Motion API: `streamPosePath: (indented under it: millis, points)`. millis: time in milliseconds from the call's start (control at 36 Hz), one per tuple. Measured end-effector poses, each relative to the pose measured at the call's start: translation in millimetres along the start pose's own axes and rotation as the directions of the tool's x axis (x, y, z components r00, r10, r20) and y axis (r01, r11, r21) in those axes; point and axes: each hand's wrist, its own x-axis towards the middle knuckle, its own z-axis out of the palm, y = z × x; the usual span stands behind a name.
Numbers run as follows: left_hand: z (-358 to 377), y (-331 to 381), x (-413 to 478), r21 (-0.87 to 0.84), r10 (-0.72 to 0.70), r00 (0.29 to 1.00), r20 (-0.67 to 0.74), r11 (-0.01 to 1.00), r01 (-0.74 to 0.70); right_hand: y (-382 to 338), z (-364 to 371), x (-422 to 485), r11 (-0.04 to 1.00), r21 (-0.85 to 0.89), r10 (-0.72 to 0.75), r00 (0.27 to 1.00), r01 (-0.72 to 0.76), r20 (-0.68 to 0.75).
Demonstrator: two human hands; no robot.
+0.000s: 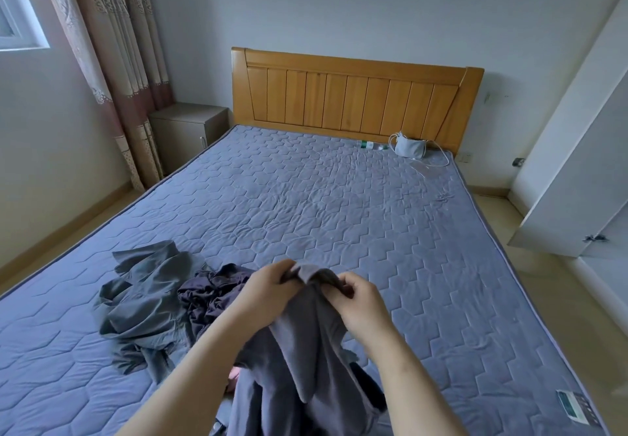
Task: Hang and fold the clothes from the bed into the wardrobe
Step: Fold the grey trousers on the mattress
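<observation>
Slate-grey cloth hangs from both hands: a garment lifted above the foot edge of the mattress. Its top edge is bunched between the left hand and the right hand. Each hand has its fingers curled and pinches the fabric, and the rest droops toward the near edge. What kind of garment it is cannot be told yet.

Two more pieces lie crumpled beside it, toward the left foot corner: a grey-green garment and, touching it, a dark purple garment. Neither is folded. At the head edge, near the right corner, lie a plastic bottle and a grey pouch with white cords, well apart from the clothes.

The white wardrobe door stands open past the right edge of the bed; the inside is out of view, so nothing shows as hung or stacked. By my reading the task is in an early stretch — this piece is only being sorted out for folding or hanging, and at least the other two remain.
</observation>
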Motion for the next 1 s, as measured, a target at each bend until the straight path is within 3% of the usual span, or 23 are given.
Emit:
streamPosePath:
  millis: [83,139,222,278,361,417,472,528,583,667,750,806,833,917,944,1000]
  points:
    - [-6,2,2,-0.222,-0.065,0.998,-0.023,0.973,0.058,0,-2,-3,0.992,0.087,0.085,0.995,-0.090,0.058]
    - [-11,4,2,-0.223,-0.054,0.998,-0.017,0.974,0.049,0,-2,-1,0.979,0.185,0.090,0.996,-0.086,-0.013]
    - [-14,5,2,0.022,-0.026,0.996,0.083,0.999,0.025,-1,-6,6,0.961,0.276,0.042,0.964,0.033,-0.261]
    - [-15,7,2,0.216,-0.014,0.995,0.101,0.976,-0.008,-3,-6,6,0.954,0.272,-0.035,0.946,0.128,-0.322]
    - [-13,14,-1,0.218,0.050,0.992,0.117,0.973,-0.075,-4,-4,3,0.960,0.209,-0.135,0.959,0.189,-0.249]
    - [-13,22,-1,0.111,0.084,0.974,0.212,0.988,-0.110,-6,-1,2,0.963,0.194,-0.164,0.978,0.187,-0.127]
    - [-13,29,-1,0.142,0.087,0.955,0.282,0.981,-0.131,-9,1,1,0.965,0.186,-0.182,0.982,0.187,-0.043]
    - [-15,31,1,0.321,0.095,0.970,0.222,0.933,-0.164,-10,3,0,0.966,0.179,-0.187,0.982,0.189,-0.030]
    - [-16,28,2,0.346,0.109,0.988,0.111,0.927,-0.141,-10,3,-1,0.958,0.215,-0.183,0.982,0.187,-0.040]
    - [-17,30,-1,0.188,0.126,0.991,0.041,0.973,-0.131,-8,0,-1,0.961,0.233,-0.157,0.988,0.151,0.010]
    - [-23,38,-3,-0.055,0.112,0.993,-0.035,0.992,-0.114,0,-3,-2,0.987,0.154,-0.062,0.983,0.035,0.173]
    - [-27,45,-5,-0.351,0.086,0.995,-0.057,0.931,-0.100,5,-3,-7,0.996,0.087,-0.028,0.959,0.003,0.281]
    - [-30,49,-6,-0.525,0.061,0.997,-0.055,0.847,-0.081,8,-2,-10,0.999,0.044,0.001,0.956,-0.014,0.293]
    - [-43,59,-8,-0.834,-0.047,0.995,-0.087,0.550,-0.046,17,-1,-10,0.988,-0.110,0.129,0.975,-0.110,0.182]
    - [-47,59,-6,-0.847,-0.075,0.991,-0.112,0.528,-0.056,17,-2,-7,0.963,-0.231,0.160,0.983,-0.135,0.092]
    - [-53,59,-3,-0.805,-0.112,0.980,-0.165,0.589,-0.068,14,-6,-2,0.852,-0.493,0.122,0.983,-0.176,-0.139]
